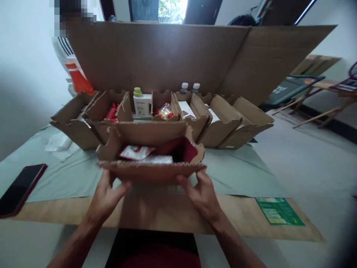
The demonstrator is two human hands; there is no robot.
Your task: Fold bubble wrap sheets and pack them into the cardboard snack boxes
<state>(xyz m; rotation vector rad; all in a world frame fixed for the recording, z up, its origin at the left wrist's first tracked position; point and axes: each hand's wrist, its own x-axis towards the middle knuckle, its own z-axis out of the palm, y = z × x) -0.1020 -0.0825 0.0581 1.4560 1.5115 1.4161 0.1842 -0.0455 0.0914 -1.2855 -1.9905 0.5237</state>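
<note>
An open cardboard box (152, 171) sits in front of me on the table. My left hand (104, 197) grips the left part of its near flap and my right hand (202, 193) grips the right part. Inside lie a red-and-white packet (135, 152), a dark red item (180, 149) and something in clear wrap (157, 160). The box's far flap stands up behind them.
Behind stands a row of open cardboard boxes (220, 126) with a white bottle with a green cap (141, 102), two small bottles (189, 88) and red packets. A tall cardboard sheet (167, 56) backs them. A phone (21, 188) lies left, a green leaflet (279, 211) right. A person stands far left.
</note>
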